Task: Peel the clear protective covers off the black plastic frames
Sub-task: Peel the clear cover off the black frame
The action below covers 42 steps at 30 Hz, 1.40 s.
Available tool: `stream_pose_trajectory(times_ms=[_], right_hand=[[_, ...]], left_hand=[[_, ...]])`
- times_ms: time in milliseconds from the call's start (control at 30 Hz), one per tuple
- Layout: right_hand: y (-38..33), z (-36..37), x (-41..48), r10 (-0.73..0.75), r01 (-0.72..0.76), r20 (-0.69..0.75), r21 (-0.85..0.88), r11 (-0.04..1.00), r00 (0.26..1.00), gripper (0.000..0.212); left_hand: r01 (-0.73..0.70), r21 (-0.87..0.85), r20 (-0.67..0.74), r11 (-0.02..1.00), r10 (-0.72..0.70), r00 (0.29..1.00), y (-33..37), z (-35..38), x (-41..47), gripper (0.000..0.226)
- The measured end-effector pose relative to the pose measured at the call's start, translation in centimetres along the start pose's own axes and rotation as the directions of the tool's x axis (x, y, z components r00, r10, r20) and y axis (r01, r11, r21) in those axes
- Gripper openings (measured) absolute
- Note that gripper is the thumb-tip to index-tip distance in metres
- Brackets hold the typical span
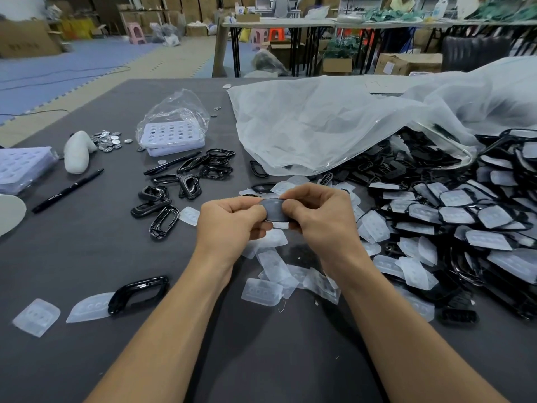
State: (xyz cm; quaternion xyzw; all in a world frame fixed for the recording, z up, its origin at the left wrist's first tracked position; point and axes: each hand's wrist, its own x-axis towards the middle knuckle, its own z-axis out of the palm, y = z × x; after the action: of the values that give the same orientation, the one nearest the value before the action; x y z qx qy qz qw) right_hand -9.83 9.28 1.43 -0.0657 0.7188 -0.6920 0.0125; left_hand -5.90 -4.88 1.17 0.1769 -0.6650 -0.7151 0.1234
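Both my hands hold one black plastic frame with its clear cover [273, 210] above the middle of the table. My left hand [232, 221] pinches its left end and my right hand [319, 215] grips its right end. Beneath my hands lies a scatter of loose clear covers [261, 290]. A big heap of covered frames [453, 216] fills the right side. Bare black frames [186, 181] lie in a group to the left, and one more bare frame [139, 292] sits near the front left.
A large clear plastic bag [348, 120] drapes over the back of the heap. On the dark table [87, 251] are two black pens [68, 191], coin-like metal discs [107, 140], white hole trays [171, 138], a white lump [77, 152] and two covers [36, 317] at the front left.
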Motion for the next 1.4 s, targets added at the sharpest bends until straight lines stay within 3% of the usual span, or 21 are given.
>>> stream_pose_trajectory(times_ms=[100,267,500,633,767,1000,1167,1400], right_hand=[[-0.04,-0.11,0.09,0.032,-0.032,-0.001,0.053,0.998,0.999,0.022],[-0.09,0.03,0.03,0.073,-0.077,0.033,0.117,0.99,0.997,0.016],[-0.1,0.06,0.01,0.017,-0.017,0.039,-0.015,1.0,0.999,0.026],[0.04,0.19,-0.22,-0.057,0.063,0.042,-0.145,0.987,0.997,0.011],[0.16,0.53,-0.23,-0.06,0.062,0.015,-0.198,0.978,0.998,0.015],[0.15,0.29,0.12,0.002,-0.004,-0.014,-0.119,0.993,1.0,0.031],[0.71,0.1,0.26,-0.019,0.01,-0.046,-0.186,0.982,0.999,0.033],[0.5,-0.31,0.51,0.064,-0.063,0.098,-0.018,0.998,0.993,0.032]], left_hand=[[0.013,0.015,-0.02,1.0,-0.013,1.0,-0.07,-0.09,0.12,0.013],[-0.002,-0.003,-0.091,1.0,0.002,0.996,-0.03,-0.22,0.16,0.015],[-0.152,0.243,-0.013,0.958,0.16,0.987,-0.26,0.07,-0.2,0.012],[-0.201,0.26,-0.02,0.944,0.214,0.977,-0.51,0.05,-0.01,0.03],[-0.246,0.255,0.003,0.935,0.254,0.967,-0.46,0.02,-0.22,0.025],[-0.182,0.203,-0.044,0.962,0.194,0.98,-0.77,0.64,-0.08,0.04],[-0.099,0.134,0.087,0.986,0.088,0.992,-0.68,0.21,0.04,0.042],[-0.029,0.073,0.109,0.997,0.021,0.994,-0.54,-0.21,0.2,0.037]])
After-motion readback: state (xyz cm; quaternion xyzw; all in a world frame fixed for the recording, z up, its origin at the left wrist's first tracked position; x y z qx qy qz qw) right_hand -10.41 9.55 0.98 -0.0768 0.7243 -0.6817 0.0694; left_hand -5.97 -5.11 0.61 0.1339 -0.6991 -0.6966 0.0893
